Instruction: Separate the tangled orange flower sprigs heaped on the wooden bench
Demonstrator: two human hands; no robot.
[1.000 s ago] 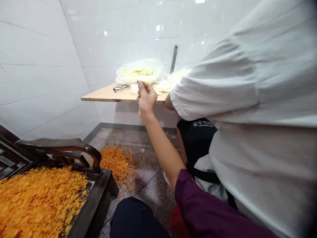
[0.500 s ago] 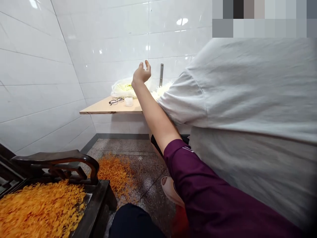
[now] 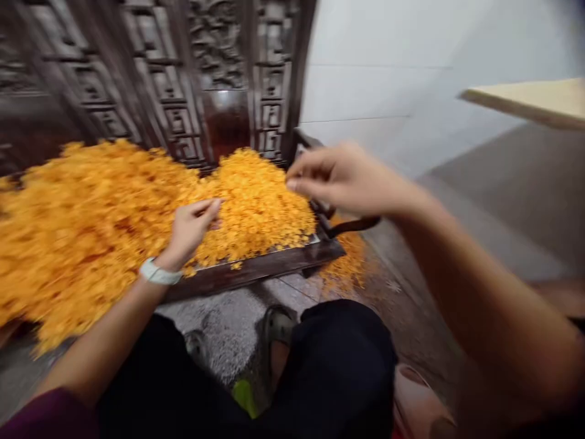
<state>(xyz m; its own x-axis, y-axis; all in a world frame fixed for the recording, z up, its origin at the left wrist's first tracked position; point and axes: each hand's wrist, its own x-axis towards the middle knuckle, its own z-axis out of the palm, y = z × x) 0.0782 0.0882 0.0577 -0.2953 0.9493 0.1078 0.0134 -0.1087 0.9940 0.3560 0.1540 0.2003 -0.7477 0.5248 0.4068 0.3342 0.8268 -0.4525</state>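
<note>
- From where I stand, small orange, flower-like pieces fill the seat of a dark wooden bench [image 3: 256, 275]: a broad left mound [image 3: 100, 213], and a lower right mound [image 3: 262, 207] joined to it.
- The person's left hand [image 3: 188, 230], a pale band [image 3: 159, 272] on its wrist, is over the near side, about where the mounds join. Its thumb and forefinger come close together; the blur hides whether they meet or pinch anything, and I can't tell if they touch the pieces.
- The right hand [image 3: 350, 177] hangs at the right end of the right mound, in front of the bench's far right corner. Thumb and forefinger nearly meet there too, but I can't tell whether something sits between them.
- To my eye the step in hand is a two-handed reach over the pieces, finger and thumb readied for fine work.
- The next move, I'd judge, calls for singling out one piece and a light pinch, since the pieces look thin and tangled.
- The near edge wants care: pieces spill over it at left, and orange strands [image 3: 345, 262] lie on the floor at right.
</note>
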